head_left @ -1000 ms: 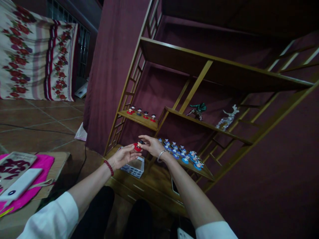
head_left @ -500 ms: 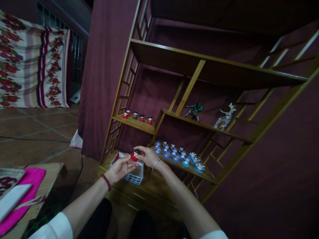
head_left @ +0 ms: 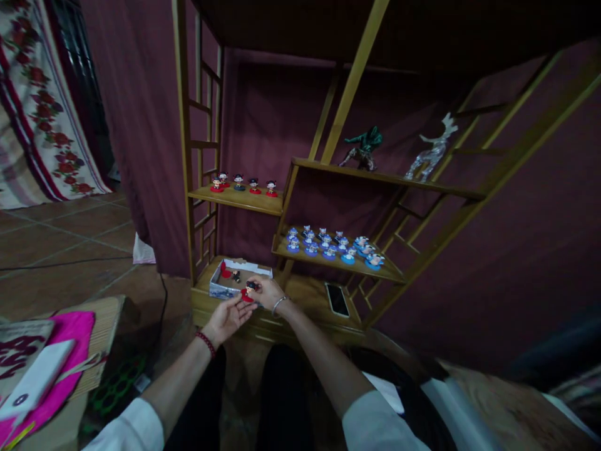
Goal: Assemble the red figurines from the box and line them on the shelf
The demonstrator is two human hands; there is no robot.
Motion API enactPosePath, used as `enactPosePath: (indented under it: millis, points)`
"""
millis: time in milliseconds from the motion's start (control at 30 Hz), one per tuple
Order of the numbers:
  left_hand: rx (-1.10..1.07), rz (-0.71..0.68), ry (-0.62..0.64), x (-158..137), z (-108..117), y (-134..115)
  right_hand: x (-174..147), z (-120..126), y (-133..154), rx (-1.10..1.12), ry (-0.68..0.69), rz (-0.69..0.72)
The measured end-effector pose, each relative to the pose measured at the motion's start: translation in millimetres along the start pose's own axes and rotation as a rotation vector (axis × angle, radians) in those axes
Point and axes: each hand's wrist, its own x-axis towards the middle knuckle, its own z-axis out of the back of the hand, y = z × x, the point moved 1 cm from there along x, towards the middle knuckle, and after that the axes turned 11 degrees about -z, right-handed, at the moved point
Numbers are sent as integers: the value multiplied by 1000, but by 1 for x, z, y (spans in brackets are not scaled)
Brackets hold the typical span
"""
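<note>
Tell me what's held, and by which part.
A small figurine: the right hand holds its head; the left hand is at its red base, grip unclear.

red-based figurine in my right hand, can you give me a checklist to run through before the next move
1. Right-hand grip: ok, the right hand holds the red-based figurine.
2. Figurine head up: ok, though it leans a little.
3. Left-hand support: cannot tell; the left hand is palm up, close below, but whether it bears any weight is unclear.
4. Box open on top: ok, the box has no lid on.
5. Small-shelf figurines upright: ok, all five figurines stand on the small shelf.
6. Phone apart from the hands: ok, the phone lies to the right of both.
</note>
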Motion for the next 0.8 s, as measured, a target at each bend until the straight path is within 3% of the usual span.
enactPosePath:
  millis: [267,500,667,800]
  points:
    - [54,79,-85,7,30,20,-3,-39,-40,109,10,-131]
    - [84,118,-177,3,55,51,-22,-71,-68,68,-53,-222]
    - [47,96,-152,7,57,70,-33,-74,-82,84,-74,-272]
    - [49,80,-81,8,57,76,-44,-66,-78,40,-100,-287]
